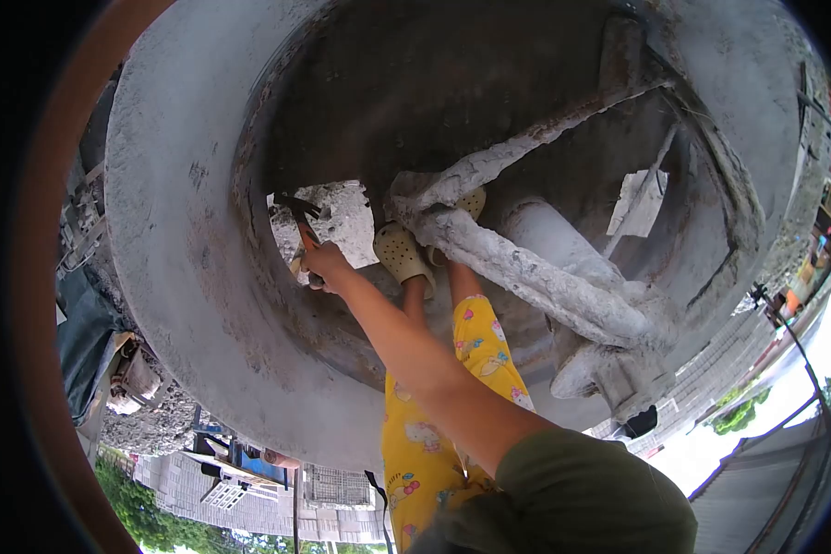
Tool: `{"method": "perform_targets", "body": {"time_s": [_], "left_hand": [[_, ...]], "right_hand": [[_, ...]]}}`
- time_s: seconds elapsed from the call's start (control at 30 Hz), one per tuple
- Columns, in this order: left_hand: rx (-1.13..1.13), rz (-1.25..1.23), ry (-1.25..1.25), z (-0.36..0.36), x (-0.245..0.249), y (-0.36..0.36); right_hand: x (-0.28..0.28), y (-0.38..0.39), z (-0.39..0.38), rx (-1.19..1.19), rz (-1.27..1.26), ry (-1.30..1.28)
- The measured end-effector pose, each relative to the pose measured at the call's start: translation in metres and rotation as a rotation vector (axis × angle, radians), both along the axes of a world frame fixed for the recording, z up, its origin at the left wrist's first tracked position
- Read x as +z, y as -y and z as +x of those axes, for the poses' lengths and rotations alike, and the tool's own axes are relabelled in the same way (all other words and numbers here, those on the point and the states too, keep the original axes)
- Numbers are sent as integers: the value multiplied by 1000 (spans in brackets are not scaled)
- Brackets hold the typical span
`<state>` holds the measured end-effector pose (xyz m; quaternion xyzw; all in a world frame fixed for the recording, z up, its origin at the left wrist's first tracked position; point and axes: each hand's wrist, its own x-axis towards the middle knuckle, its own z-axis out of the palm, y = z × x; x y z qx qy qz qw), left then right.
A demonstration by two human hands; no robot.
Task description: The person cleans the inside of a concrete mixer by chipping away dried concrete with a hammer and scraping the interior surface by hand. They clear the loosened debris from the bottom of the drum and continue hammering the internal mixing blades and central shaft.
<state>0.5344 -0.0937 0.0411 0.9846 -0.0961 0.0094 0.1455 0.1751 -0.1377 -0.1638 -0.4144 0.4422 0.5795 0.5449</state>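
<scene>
My right hand (pixel 328 265) is wrapped round the orange and black handle of a hammer (pixel 307 231). Its dark, claw-like head lies over a bright opening in the wall of a large grey drum (pixel 180 203), coated with what looks like cement. My right arm stretches in from the lower right, past my yellow patterned trousers (pixel 420 443). My feet, in cream clogs (pixel 399 251), are inside the drum beside the opening. I see no left hand that I can make out.
Crusted bars (pixel 535 277) cross the drum to the right of my feet. Behind them is a second opening (pixel 637 203). Rubble and a dark tarp (pixel 88 332) lie outside on the left. Paving, foliage (pixel 115 489) and a metal roof (pixel 757 499) surround the drum.
</scene>
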Motion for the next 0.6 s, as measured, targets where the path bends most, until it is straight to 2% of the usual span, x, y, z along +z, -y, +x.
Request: {"method": "perform_targets", "body": {"time_s": [0.03,0.07,0.1,0.13,0.27,0.3,0.37,0.47,0.6], "left_hand": [[10,22,-28,-2,4,3],[18,46,-56,-4,7,5],[25,67,-78,-3,11,7],[33,94,-104,-4,15,7],[77,232,-159,4,20,10],[59,194,-130,4,20,10],[18,120,-84,0,19,9],[-2,18,-110,3,15,6],[-65,-59,-158,3,17,6]], "right_hand": [[-1,12,4,20,-50,50],[23,33,28,35,-51,33],[45,52,50,-67,-40,72],[60,69,72,-51,-79,171],[23,120,167,-40,-451,460],[18,131,202,-40,-527,529],[-33,143,251,-163,-630,675],[-45,107,282,303,-875,683],[-21,27,211,441,-678,730]]}}
